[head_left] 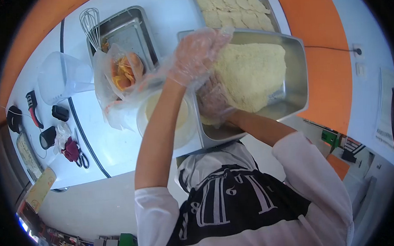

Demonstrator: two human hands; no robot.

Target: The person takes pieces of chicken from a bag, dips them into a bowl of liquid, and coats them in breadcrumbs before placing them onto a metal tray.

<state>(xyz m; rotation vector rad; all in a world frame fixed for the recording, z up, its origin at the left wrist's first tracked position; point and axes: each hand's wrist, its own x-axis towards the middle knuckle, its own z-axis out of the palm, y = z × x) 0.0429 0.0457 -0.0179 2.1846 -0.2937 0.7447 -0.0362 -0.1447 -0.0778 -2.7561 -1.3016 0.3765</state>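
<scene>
A steel tray (295, 76) holds a big heap of pale breadcrumbs (251, 73). Both my hands wear clear plastic gloves. My left hand (194, 53) is at the heap's upper left edge, its fingers curled into the crumbs; whether it holds any is unclear. My right hand (213, 100) lies lower in the tray's near left corner, fingers spread and pressed down on a crumb-covered piece. A white bowl of yellowish liquid (162, 117) sits just left of the tray, under my left forearm.
A second tray of breaded pieces (236, 9) stands beyond. To the left are a plastic bag with orange contents (123, 71), a metal tray (133, 32) with a whisk (91, 27), a clear jug (63, 78), scissors (80, 156) and small black tools (47, 137).
</scene>
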